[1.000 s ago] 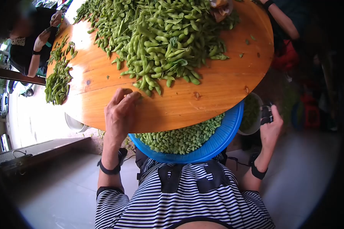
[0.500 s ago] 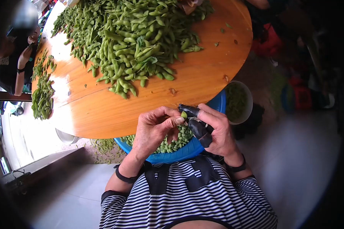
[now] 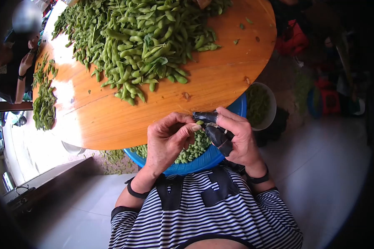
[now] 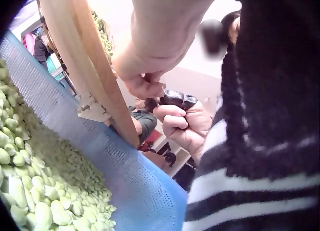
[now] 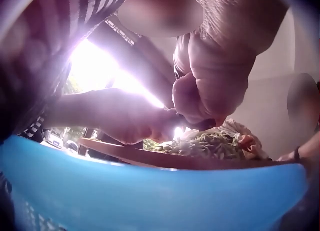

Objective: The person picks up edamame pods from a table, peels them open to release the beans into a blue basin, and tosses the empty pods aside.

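Above the blue basket (image 3: 210, 162) my two hands meet at a small green soybean pod (image 3: 200, 122). My left hand (image 3: 166, 139) pinches the pod between thumb and bent fingers. From the other side my right hand (image 3: 241, 139) grips at the same pod, its thumb and forefinger wrapped in black finger covers (image 3: 218, 140). Fingers hide most of the pod. Shelled green soybeans (image 4: 45, 191) fill the basket's bottom in the left wrist view. On the wooden table (image 3: 108, 128) beyond lies a big heap of unshelled pods (image 3: 133, 54).
A smaller pile of pods (image 3: 45, 108) lies by the table's left edge, near another person's arm (image 3: 20, 85). A white bucket (image 3: 270, 108) with green contents stands on the floor at the right. The table's edge (image 4: 107, 81) overhangs the basket.
My left hand has come from the pods at the table's near edge to above the basket. The right hand has moved inward to meet it, and both now hold a pod.
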Demonstrator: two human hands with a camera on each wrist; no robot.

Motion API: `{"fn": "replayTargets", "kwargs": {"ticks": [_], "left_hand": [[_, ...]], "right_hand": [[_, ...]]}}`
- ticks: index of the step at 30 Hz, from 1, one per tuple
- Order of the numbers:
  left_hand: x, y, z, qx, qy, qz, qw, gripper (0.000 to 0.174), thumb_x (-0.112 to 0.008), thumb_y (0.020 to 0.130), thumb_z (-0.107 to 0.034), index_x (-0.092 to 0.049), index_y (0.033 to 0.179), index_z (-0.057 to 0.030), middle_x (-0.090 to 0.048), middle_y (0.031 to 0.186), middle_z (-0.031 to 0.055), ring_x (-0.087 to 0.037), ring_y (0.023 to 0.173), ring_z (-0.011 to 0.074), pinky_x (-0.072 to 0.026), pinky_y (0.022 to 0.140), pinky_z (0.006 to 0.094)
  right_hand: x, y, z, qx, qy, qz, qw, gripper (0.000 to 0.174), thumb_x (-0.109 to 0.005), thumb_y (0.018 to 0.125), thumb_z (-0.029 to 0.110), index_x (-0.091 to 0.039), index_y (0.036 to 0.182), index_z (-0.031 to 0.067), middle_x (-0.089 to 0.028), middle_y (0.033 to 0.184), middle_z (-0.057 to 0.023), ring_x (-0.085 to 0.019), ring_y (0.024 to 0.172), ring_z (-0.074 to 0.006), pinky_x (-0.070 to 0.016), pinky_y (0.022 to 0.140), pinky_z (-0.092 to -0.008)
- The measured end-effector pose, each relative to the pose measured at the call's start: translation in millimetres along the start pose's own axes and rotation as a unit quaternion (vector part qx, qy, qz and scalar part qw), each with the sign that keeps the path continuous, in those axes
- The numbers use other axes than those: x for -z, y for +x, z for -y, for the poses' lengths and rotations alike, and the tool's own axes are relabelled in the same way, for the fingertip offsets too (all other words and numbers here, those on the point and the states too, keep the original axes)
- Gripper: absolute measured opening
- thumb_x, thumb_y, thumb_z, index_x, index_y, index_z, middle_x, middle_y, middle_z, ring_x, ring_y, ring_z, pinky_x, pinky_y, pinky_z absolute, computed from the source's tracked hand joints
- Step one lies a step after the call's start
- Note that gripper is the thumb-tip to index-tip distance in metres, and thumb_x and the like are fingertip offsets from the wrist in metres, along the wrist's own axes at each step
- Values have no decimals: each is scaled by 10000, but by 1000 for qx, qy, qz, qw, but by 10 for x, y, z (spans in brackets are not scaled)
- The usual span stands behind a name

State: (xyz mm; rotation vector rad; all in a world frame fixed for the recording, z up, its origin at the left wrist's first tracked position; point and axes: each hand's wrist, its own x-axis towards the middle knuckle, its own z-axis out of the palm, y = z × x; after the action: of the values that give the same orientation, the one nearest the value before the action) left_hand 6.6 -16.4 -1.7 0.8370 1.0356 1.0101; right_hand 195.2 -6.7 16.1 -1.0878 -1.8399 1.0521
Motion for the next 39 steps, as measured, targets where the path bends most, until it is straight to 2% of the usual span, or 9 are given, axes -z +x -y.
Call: {"fn": "replayTargets", "kwargs": {"ticks": [6, 8, 12, 14, 21, 23, 31, 33, 39], "left_hand": [[70, 23, -13, 70, -54, 35, 995, 92, -687, 893, -76, -629, 888, -3, -612, 662, 23, -550, 533, 74, -404, 461, 198], [121, 49, 46, 161, -268, 117, 943, 92, -689, 891, -79, -625, 891, -13, -617, 682, 23, -541, 507, 88, -394, 446, 207], [85, 50, 41, 172, -296, 120, 932, 98, -694, 884, -66, -614, 917, -20, -618, 724, 27, -545, 531, 88, -410, 469, 208], [17, 16, 78, 63, -170, 86, 980, 121, -697, 883, -64, -598, 943, -29, -622, 770, 21, -546, 574, 74, -425, 506, 202], [-95, -23, 110, -28, -59, 1, 998, 116, -655, 928, -101, -580, 945, -14, -575, 686, -23, -501, 588, 37, -418, 534, 182], [-56, -6, 81, -49, 13, 3, 999, 137, -597, 969, -130, -581, 954, 6, -591, 685, -5, -515, 561, 44, -416, 503, 186], [233, 96, -8, 109, -120, 135, 977, 165, -522, 1002, -141, -597, 1010, 7, -665, 829, 85, -604, 559, 119, -449, 446, 211], [216, 89, -2, 110, -169, 122, 972, 158, -536, 994, -135, -603, 1031, 4, -666, 858, 93, -625, 627, 134, -485, 499, 226], [158, 36, 70, 65, -193, 102, 974, 148, -558, 975, -105, -599, 1084, -12, -647, 856, 81, -636, 715, 163, -532, 636, 271]], "right_hand": [[62, -22, -91, 2, -23, 23, 999, 411, -665, 882, 287, -602, 992, -104, -527, 678, -66, -527, 647, -195, -491, 684, -326], [72, -76, -56, -233, 406, 80, 880, 247, -662, 788, 123, -582, 954, -42, -446, 750, -86, -503, 677, -191, -393, 582, -287], [55, -44, -32, -261, 385, 78, 882, 235, -670, 807, 123, -596, 966, -33, -474, 770, -81, -520, 706, -173, -421, 613, -284], [-42, -1, -49, -62, 79, -5, 995, 212, -657, 798, 76, -599, 972, -30, -491, 781, -94, -543, 718, -207, -439, 640, -301], [-211, -1, 76, 0, -55, -103, 993, 281, -625, 733, 42, -647, 1005, -22, -534, 799, -97, -545, 664, -193, -434, 602, -271], [-211, 32, 121, 11, -53, -109, 992, 181, -602, 745, -9, -569, 921, -39, -473, 783, -138, -534, 676, -294, -432, 604, -343], [-69, -2, 31, -246, 233, 23, 941, 150, -657, 790, 62, -540, 818, -27, -465, 735, -89, -551, 645, -200, -414, 545, -303], [-143, 56, 95, -24, -49, -46, 997, 171, -692, 748, 31, -561, 845, -21, -472, 742, -109, -556, 643, -252, -429, 546, -327], [-365, -18, 134, 69, -168, -99, 978, 317, -729, 710, 2, -573, 985, -21, -458, 848, -137, -544, 677, -285, -466, 585, -370]]}}
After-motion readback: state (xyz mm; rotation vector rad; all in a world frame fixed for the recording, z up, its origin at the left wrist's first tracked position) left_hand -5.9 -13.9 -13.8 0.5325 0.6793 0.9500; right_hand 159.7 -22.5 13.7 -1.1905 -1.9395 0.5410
